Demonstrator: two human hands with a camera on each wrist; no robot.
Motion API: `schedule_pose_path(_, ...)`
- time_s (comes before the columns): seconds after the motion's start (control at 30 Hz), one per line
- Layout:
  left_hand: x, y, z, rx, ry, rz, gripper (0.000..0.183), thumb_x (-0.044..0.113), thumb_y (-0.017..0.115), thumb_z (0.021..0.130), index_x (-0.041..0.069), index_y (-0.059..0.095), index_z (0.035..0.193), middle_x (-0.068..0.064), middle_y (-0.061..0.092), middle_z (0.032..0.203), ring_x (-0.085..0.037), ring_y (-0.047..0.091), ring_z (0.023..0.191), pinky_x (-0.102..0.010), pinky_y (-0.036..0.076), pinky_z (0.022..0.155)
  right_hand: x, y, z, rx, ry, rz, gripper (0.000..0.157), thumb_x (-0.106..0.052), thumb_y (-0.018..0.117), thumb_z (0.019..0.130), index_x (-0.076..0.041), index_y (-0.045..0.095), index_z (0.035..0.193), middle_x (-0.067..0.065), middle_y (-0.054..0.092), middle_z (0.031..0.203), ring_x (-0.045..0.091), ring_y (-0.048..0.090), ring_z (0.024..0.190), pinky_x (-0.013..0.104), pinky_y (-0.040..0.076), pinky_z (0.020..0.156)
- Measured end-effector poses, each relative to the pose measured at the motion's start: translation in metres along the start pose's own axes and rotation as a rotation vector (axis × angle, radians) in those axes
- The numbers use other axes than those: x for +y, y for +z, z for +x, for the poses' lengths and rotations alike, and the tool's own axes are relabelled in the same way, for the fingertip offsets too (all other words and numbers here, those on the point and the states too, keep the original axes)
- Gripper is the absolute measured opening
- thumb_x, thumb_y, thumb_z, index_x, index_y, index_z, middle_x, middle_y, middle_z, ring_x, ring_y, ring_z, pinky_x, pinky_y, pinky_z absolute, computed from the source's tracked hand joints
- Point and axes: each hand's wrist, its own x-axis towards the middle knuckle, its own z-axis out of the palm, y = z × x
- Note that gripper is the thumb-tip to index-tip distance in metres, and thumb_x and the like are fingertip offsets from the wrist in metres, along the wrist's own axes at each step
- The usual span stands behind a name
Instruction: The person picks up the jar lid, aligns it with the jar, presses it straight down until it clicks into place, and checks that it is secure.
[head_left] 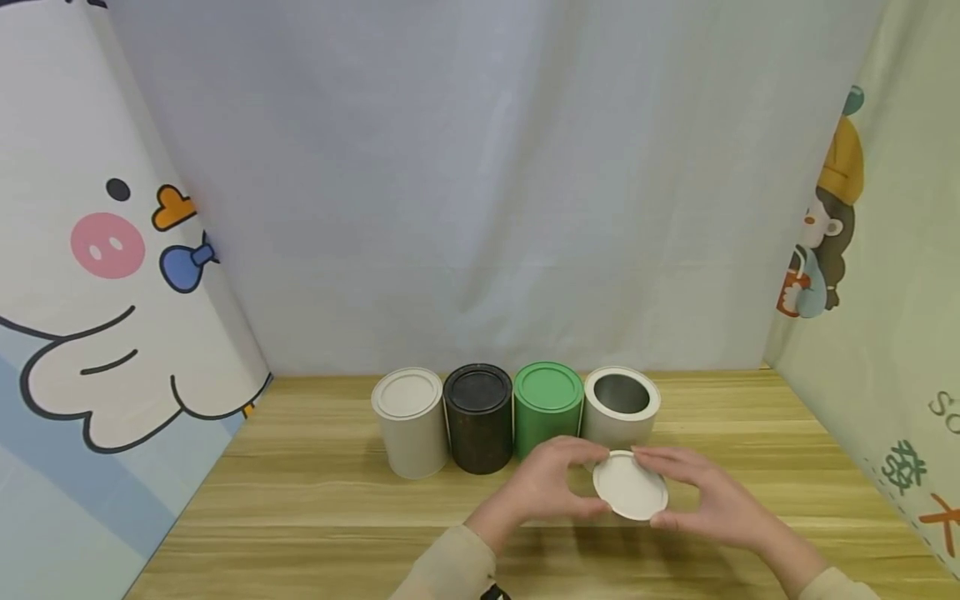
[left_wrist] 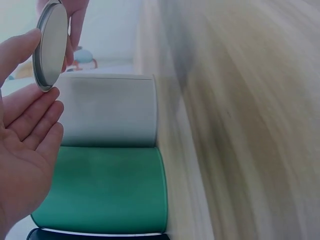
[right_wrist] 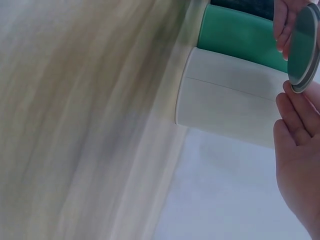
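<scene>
A round white lid (head_left: 631, 486) is held up off the table between both hands, tilted toward the head camera. My left hand (head_left: 553, 482) pinches its left edge between thumb and fingers. On the opposite edge, my right hand (head_left: 702, 493) grips it the same way. Just behind the lid stands a white can (head_left: 617, 427) with its top uncovered and a dark interior. In the right wrist view the lid's metallic underside (right_wrist: 303, 47) faces the camera. The left wrist view shows the lid (left_wrist: 54, 47) nearly edge-on, above the left palm.
Left of the uncovered can, a green can (head_left: 548, 408), a black can (head_left: 478, 421) and another white can (head_left: 411, 425) stand in a row, all lidded. They sit on a wooden table (head_left: 315, 517) before a pale curtain (head_left: 465, 183). Printed cloths hang at both sides.
</scene>
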Motion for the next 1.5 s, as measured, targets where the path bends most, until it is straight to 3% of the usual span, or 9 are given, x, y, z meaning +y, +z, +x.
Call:
schedule_pose_path(0.43,0.005,-0.010,0.002,0.043,-0.026,-0.025,0.057,0.023,0.089,0.073,0.005,0.069,0.124,-0.004,0.069,0.122,-0.015,0.060,0.116,-0.019,0.041,0.102,0.002,-0.005,0.008,0.055,-0.047,0.043,0.078,-0.013,0.092,0.060,-0.007,0.064,0.133,0.006,0.062,0.132,0.006,0.050,0.123,0.010,0.033,0.101)
schedule_pose_path(0.87,0.005,-0.025,0.011,0.019,0.007,-0.013,0.056,0.023,0.088,0.074,0.003,0.069,0.123,-0.004,0.068,0.123,-0.015,0.060,0.117,-0.019,0.041,0.102,-0.002,-0.009,0.017,0.077,-0.051,0.072,0.078,-0.009,0.092,0.061,-0.005,0.063,0.133,0.009,0.061,0.132,0.006,0.050,0.124,0.010,0.034,0.101)
schedule_pose_path(1.07,0.008,-0.030,0.013,0.008,-0.015,0.003,0.057,0.024,0.088,0.076,0.005,0.068,0.125,-0.004,0.067,0.125,-0.014,0.059,0.118,-0.018,0.041,0.102,-0.002,-0.011,0.021,0.090,-0.064,0.079,0.076,-0.013,0.091,0.063,-0.004,0.063,0.133,0.009,0.061,0.133,0.007,0.050,0.123,0.011,0.034,0.101)
schedule_pose_path(1.5,0.012,-0.040,0.021,0.063,-0.106,0.003,0.059,0.026,0.085,0.080,0.007,0.064,0.132,-0.006,0.064,0.131,-0.021,0.056,0.124,-0.027,0.042,0.105,-0.008,-0.014,0.031,0.151,0.081,0.033,0.072,0.003,0.087,0.066,-0.005,0.063,0.133,0.005,0.061,0.134,0.002,0.048,0.122,0.011,0.033,0.099)
